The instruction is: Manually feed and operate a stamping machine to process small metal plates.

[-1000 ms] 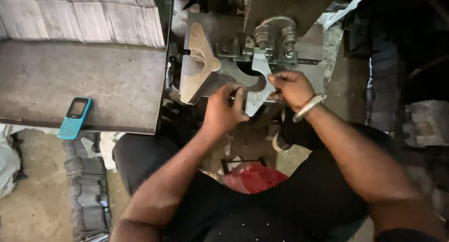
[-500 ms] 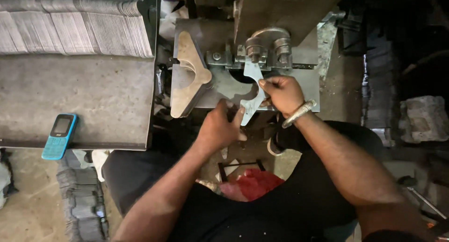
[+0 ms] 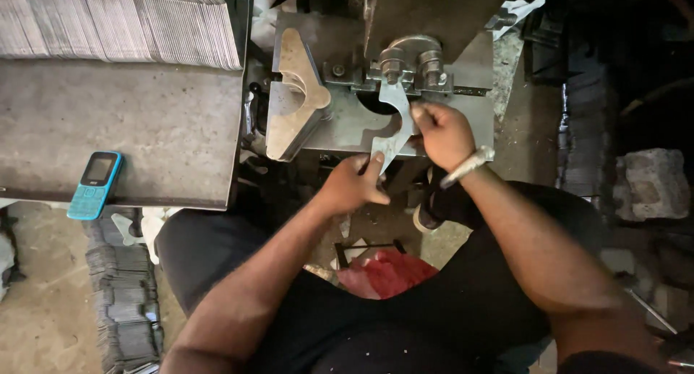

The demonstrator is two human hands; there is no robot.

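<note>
Both hands gripping a metal plate (image 3: 390,132) at the press (image 3: 405,63), left hand (image 3: 350,186), right hand (image 3: 442,132), blue phone (image 3: 95,184) on bench (image 3: 144,128)

Soft daylight falls from above and from my left, so the grey steel table (image 3: 123,128) and the press bed (image 3: 347,121) read bright and even, with no hard glare. My right side sinks into deep shadow; past the stone block (image 3: 654,182) I can hardly make anything out. My left hand (image 3: 350,186) and right hand (image 3: 442,134) are lit well, and the metal plate (image 3: 394,124) between them shines pale. Focus is crisp in the middle. Straight edges bow slightly near the frame's borders, and the lower corners go dim and soft.
</note>
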